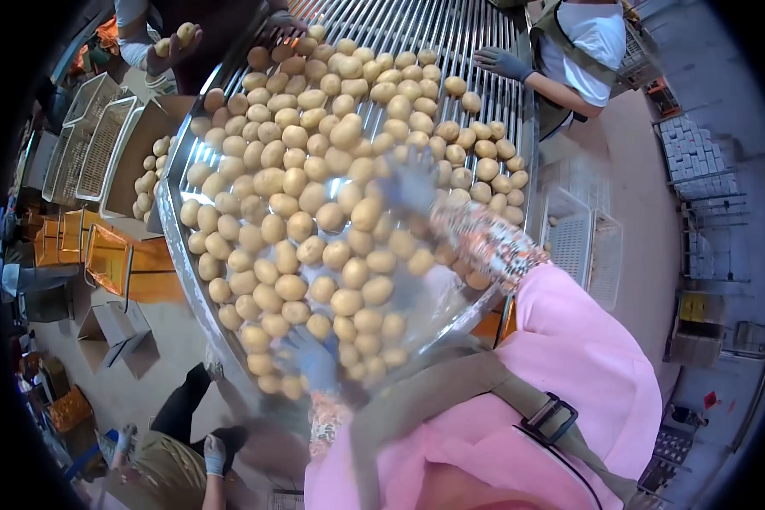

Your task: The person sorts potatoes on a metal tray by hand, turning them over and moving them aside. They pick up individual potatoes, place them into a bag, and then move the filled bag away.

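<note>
Many potatoes (300, 226) lie spread over a metal sorting table (172, 223) with rollers at its far end. My left hand (312, 359), in a grey-blue glove, rests on potatoes near the table's front edge, fingers spread. Farther up, over the right part of the pile, is my right hand (412, 180), also gloved; it is blurred, with its fingers apart and nothing seen in it. Both forearms wear patterned sleeves, and the right arm reaches across the potatoes.
A co-worker's hand (177, 49) holds potatoes at the upper left. Another co-worker's gloved hand (503, 64) is by the rollers at the upper right. White crates (567, 238) stand right of the table; a cardboard box (172, 106) with potatoes is on the left.
</note>
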Demonstrator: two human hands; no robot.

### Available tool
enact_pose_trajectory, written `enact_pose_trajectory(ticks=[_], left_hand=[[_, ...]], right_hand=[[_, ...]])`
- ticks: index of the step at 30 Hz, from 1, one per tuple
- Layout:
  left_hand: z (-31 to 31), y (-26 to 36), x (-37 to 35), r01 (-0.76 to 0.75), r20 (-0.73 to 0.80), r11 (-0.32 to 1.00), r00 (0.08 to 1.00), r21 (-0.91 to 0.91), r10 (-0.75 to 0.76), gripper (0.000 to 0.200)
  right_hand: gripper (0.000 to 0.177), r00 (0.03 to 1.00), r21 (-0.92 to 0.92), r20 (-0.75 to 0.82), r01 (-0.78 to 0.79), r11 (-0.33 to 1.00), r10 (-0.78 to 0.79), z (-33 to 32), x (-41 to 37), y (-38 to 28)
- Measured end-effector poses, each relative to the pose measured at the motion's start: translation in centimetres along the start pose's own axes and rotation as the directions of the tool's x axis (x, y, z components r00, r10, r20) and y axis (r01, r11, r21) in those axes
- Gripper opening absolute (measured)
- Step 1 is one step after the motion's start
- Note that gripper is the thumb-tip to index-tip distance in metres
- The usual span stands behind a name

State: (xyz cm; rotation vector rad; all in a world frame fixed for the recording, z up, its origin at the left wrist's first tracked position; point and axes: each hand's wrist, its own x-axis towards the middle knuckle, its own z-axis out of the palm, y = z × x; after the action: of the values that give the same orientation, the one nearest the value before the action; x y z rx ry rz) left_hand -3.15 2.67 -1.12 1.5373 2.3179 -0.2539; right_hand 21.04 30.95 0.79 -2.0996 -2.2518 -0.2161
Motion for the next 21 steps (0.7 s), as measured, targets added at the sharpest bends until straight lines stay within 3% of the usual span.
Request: enact_pose_trajectory(ticks=[2, 3, 5, 6, 7, 10, 11, 13, 15, 17, 18, 20, 21], left_hand=[[0.9, -0.4, 0.5, 0.071, 0.090, 0.996, 0.994, -0.049, -0.066, 0.091], [0.5, -0.1, 0.2, 0.077, 0.085, 0.996, 0.994, -0.054, -0.073, 0.091], [-0.5, 0.4, -0.6, 0.031, -0.076, 0.997, 0.996, -0.073, -0.037, 0.080], [-0.5, 0.4, -0.7, 0.038, -0.078, 0.997, 0.996, -0.072, -0.044, 0.080], [-0.2, 0.4, -0.6, 0.026, -0.110, 0.998, 0.993, -0.065, -0.033, 0.079], [0.6, 0.7, -0.9, 0.021, -0.193, 1.000, 0.981, -0.009, -0.022, 0.074], [0.7, 1.0, -1.0, 0.024, -0.203, 1.000, 0.979, -0.009, -0.025, 0.073], [1.8, 0.5, -1.1, 0.029, -0.216, 1.000, 0.976, -0.005, -0.029, 0.072], [3.2, -0.4, -0.7, -0.079, -0.279, 0.987, 0.959, -0.137, 0.038, 0.065], [3.0, -1.1, -1.3, -0.147, -0.283, 0.968, 0.955, -0.202, 0.086, 0.062], [2.6, -1.3, -1.8, -0.208, -0.284, 0.941, 0.950, -0.268, 0.129, 0.058], [2.4, -1.5, -2.4, -0.205, -0.228, 0.919, 0.965, -0.336, 0.132, 0.060], [4.4, -1.9, -2.1, -0.215, -0.216, 0.892, 0.967, -0.397, 0.137, 0.058]], right_hand=[[0.057, 0.997, 0.246, 0.075, -0.034, 0.969, 0.015, 2.6, -2.5, -1.8], [0.057, 0.998, 0.248, 0.069, -0.024, 0.969, 0.007, 3.4, -3.9, -1.9], [0.059, 0.949, 0.323, 0.286, 0.037, 0.946, -0.135, 4.1, -7.1, -2.2], [0.063, 0.932, 0.460, 0.317, 0.008, 0.888, -0.173, 2.4, -8.3, -2.9], [0.063, 0.932, 0.465, 0.317, 0.012, 0.885, -0.179, -0.7, -9.9, -3.5], [0.056, 0.854, 0.357, 0.068, 0.461, 0.812, -0.515, -9.2, -15.4, -3.9], [0.059, 0.716, 0.419, 0.372, 0.439, 0.795, -0.591, -9.4, -15.8, -3.7], [0.057, 0.667, 0.394, 0.361, 0.524, 0.755, -0.652, -9.0, -19.4, -3.2], [0.055, 0.620, 0.362, 0.347, 0.603, 0.710, -0.704, -6.5, -22.6, -2.6], [0.049, 0.733, 0.562, 0.220, 0.445, 0.698, -0.644, -2.8, -25.0, -1.9], [0.049, 0.735, 0.562, 0.217, 0.443, 0.698, -0.642, -5.7, -24.6, -1.4], [0.053, 0.612, 0.526, 0.274, 0.551, 0.648, -0.742, -14.2, -21.3, 0.7], [0.053, 0.593, 0.543, 0.286, 0.547, 0.637, -0.753, -10.7, -20.4, 2.1]])
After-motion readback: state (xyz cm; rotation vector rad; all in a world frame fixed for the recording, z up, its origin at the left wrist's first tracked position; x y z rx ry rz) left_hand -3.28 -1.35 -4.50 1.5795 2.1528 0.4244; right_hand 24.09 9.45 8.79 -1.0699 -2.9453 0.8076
